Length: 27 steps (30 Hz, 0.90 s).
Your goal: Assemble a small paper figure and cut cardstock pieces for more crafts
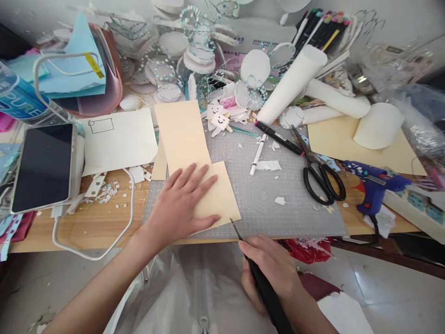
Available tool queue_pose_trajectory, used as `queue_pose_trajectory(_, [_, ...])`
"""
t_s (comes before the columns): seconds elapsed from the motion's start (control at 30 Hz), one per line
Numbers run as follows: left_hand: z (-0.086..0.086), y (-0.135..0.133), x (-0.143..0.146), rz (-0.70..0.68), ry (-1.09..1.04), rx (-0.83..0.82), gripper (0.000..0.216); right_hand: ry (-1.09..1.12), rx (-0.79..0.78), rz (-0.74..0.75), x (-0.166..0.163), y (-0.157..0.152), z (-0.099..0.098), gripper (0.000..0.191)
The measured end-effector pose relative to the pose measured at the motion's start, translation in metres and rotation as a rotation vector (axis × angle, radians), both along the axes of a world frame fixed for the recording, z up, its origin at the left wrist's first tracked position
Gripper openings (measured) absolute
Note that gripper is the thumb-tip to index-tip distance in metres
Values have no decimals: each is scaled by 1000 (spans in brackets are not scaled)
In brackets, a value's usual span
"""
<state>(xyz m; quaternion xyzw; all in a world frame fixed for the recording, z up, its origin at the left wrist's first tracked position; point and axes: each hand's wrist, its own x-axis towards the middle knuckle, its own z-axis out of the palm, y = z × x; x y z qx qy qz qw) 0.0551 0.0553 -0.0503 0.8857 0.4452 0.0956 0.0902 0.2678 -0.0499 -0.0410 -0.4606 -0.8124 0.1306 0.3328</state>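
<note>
My left hand (182,199) lies with fingers spread on cream-coloured card (182,132), pressing it against a grey cutting mat (295,215). The card looks like a long upright piece with a second part (224,185) slanting off to the lower right; whether they are joined is hidden by my hand. In my right hand (273,266) is a black utility knife (260,278), its fingers wrapped round the handle. The blade's tip is at the card's lower right corner, near the mat's front edge.
Black scissors (321,176), a black marker (280,138) and a white pen (257,154) lie to the right. Beyond them are a blue glue gun (373,183) and white paper rolls (294,86). Leftward stand a phone (43,167), a white cable (128,218) and a sketched sheet (120,141).
</note>
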Motion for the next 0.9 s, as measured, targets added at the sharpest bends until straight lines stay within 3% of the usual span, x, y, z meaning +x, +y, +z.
queue_pose_trajectory(0.17, [2, -1, 0, -12, 27, 7, 74, 52, -7, -20, 8, -16, -5, 36])
queue_pose_trajectory(0.37, [9, -2, -5, -43, 35, 2, 74, 305, 24, -416, 51, -29, -10, 23])
queue_pose_trajectory(0.47, [16, -8, -2, -60, 7, 48, 82, 384, 48, -538, 61, -11, -4, 22])
queue_pose_trajectory(0.53, [20, -15, 3, -122, -7, 62, 91, 304, 118, -609, 62, 13, 1, 23])
queue_pose_trajectory(0.63, [19, -29, 14, -256, -3, 28, 99, 136, 160, -597, 65, 56, 10, 21])
queue_pose_trajectory(0.77, [8, -46, 22, -280, -8, 49, 53, -58, 103, -490, 65, 109, 24, 18])
queue_pose_trajectory(0.83, [4, -50, 21, -265, -112, 67, 23, -174, 57, -423, 59, 129, 30, 20])
queue_pose_trajectory(0.9, [5, -52, 14, -270, -274, 55, 12, -292, 12, -370, 48, 147, 32, 27])
